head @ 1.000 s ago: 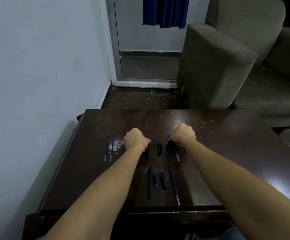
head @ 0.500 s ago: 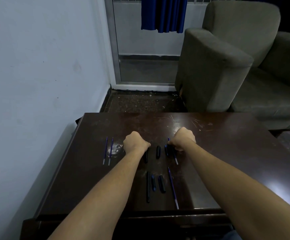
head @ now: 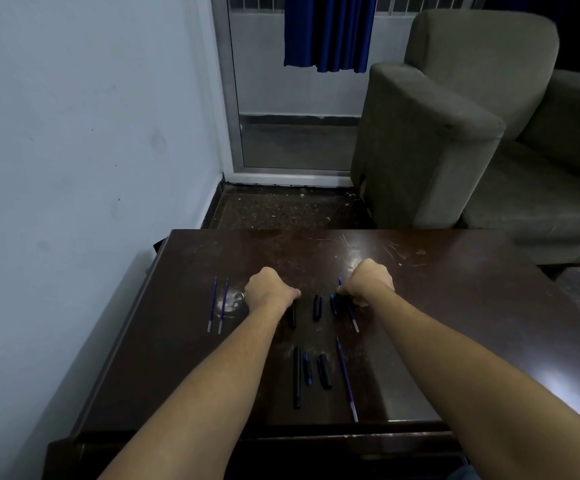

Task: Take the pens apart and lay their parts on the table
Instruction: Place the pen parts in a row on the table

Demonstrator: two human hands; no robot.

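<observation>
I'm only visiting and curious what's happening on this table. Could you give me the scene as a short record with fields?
Table: dark wood, scratched
Left hand: curled, knuckles up, at the far barrel's top end; grip hidden
Right hand: curled over the far refill; grip hidden
Between hands: far cap, far blue piece
Near row: long barrel, near blue piece, near cap, near refill
Left side: pair of refills, side by side

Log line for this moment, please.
left hand: curled over far-row barrel, grip hidden | right hand: curled over far-row refill, grip hidden | near-row parts: four, laid flat | table left: two refills
</observation>
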